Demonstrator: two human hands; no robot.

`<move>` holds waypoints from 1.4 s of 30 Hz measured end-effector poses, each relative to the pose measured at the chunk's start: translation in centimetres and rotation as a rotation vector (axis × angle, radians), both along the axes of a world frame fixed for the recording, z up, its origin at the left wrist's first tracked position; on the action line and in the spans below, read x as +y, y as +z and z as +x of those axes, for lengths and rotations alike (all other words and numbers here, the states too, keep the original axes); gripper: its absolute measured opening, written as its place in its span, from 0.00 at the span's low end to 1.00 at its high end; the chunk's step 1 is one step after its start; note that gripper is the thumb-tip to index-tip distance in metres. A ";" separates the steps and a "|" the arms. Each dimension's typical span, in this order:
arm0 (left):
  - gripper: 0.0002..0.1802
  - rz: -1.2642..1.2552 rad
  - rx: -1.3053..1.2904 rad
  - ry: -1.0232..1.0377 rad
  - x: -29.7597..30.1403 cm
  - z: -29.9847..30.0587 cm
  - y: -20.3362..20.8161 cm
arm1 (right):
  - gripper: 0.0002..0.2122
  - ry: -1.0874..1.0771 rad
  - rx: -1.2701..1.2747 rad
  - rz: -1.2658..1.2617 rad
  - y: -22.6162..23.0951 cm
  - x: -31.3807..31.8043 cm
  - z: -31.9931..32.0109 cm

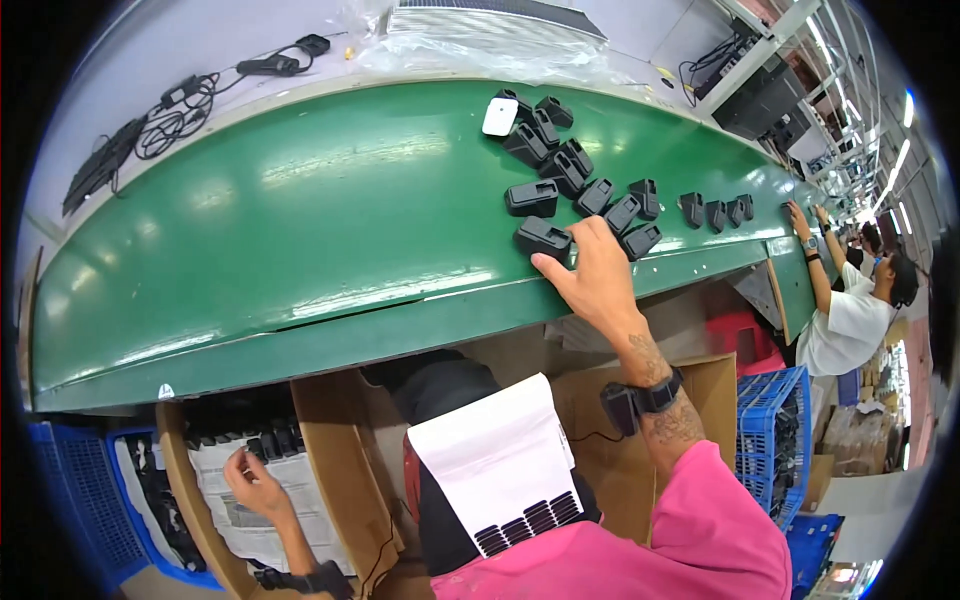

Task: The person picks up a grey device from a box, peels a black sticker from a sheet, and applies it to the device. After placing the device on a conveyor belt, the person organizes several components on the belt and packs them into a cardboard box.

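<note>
My right hand [596,280] reaches over the green bench, its thumb and fingers closed around a black plastic block [543,237] with a recessed top. Just beyond it lie several similar black blocks [532,198] in a loose cluster. Down at the lower left, my left hand [257,488] is inside a cardboard box [330,470]. Its bent fingertips are at a black block [258,449], beside more blocks in a row on a paper sheet [235,500]. Across my lap rests a white backing sheet [495,440] with black stickers [530,524] along its lower end.
A white card-like piece [500,117] lies on the far blocks. Cables and adapters [180,110] lie behind the green bench [300,230]. Blue crates [775,430] stand on both sides below. A co-worker [850,320] in white works farther along at the right.
</note>
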State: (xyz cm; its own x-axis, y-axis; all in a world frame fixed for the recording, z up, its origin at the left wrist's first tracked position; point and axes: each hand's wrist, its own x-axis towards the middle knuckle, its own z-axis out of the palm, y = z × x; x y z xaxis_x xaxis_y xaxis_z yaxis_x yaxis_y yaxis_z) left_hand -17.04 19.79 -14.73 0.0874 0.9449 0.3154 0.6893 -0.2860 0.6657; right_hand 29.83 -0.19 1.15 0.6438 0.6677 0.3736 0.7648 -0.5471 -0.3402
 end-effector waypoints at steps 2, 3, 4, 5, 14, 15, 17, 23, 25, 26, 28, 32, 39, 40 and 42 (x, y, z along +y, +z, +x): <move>0.18 0.123 -0.064 -0.248 -4.1 5.1 7.3 | 0.20 0.030 0.106 0.014 1.6 0.0 -2.0; 0.22 0.185 -0.032 -0.457 -6.5 8.2 11.4 | 0.19 0.164 0.125 -0.022 2.8 0.0 -3.4; 0.27 0.244 -0.116 -0.651 -8.7 11.1 14.1 | 0.19 0.290 0.173 -0.075 4.0 -0.9 -5.6; 0.32 0.248 -0.014 -0.779 -10.7 13.9 17.6 | 0.18 0.401 0.239 -0.098 5.6 -1.8 -7.8; 0.27 -0.227 -0.306 -1.147 -18.0 19.9 13.1 | 0.11 0.364 0.645 0.108 1.6 -13.7 -14.3; 0.26 -0.270 -0.368 -1.225 -19.2 20.1 11.7 | 0.12 0.365 0.469 0.034 0.0 -16.3 -15.3; 0.27 -0.256 -0.368 -1.233 -21.2 20.4 8.9 | 0.15 0.406 0.497 -0.110 -1.9 -19.3 -18.0; 0.27 0.076 -0.363 -1.082 -20.6 24.8 7.8 | 0.20 0.307 0.269 -0.176 -3.8 -19.0 -19.5; 0.26 0.060 -0.376 -1.086 -20.0 25.8 8.1 | 0.19 0.267 0.245 -0.160 -4.3 -18.1 -19.3; 0.26 -0.014 -0.347 -1.074 -19.7 26.1 8.3 | 0.19 0.250 0.213 -0.158 -4.7 -17.7 -19.3; 0.23 -0.179 -0.326 -1.067 -19.3 26.0 9.0 | 0.17 0.234 0.182 -0.133 -5.3 -17.0 -19.4; 0.20 -0.232 -0.386 -1.081 -19.0 24.7 9.0 | 0.11 0.197 0.261 -0.115 -4.8 -16.5 -20.1; 0.26 -0.807 -0.555 -1.029 -17.9 22.7 10.4 | 0.07 0.271 0.617 0.034 -4.5 -17.5 -19.5; 0.28 -0.893 -0.631 -1.031 -17.9 22.6 10.7 | 0.06 0.264 0.734 0.073 -3.6 -17.7 -19.2; 0.27 -0.997 -0.698 -1.005 -18.2 22.1 12.0 | 0.05 0.234 0.883 0.133 -1.9 -17.8 -17.8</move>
State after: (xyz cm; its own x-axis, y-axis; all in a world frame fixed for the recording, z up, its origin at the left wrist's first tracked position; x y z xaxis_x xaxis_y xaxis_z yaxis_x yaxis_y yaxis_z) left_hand 5.04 1.63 -2.78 0.8903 0.4368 -0.1285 -0.0153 0.3107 0.9504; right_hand 12.04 -18.01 -0.70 0.5858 0.8035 -0.1058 0.2838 -0.3257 -0.9019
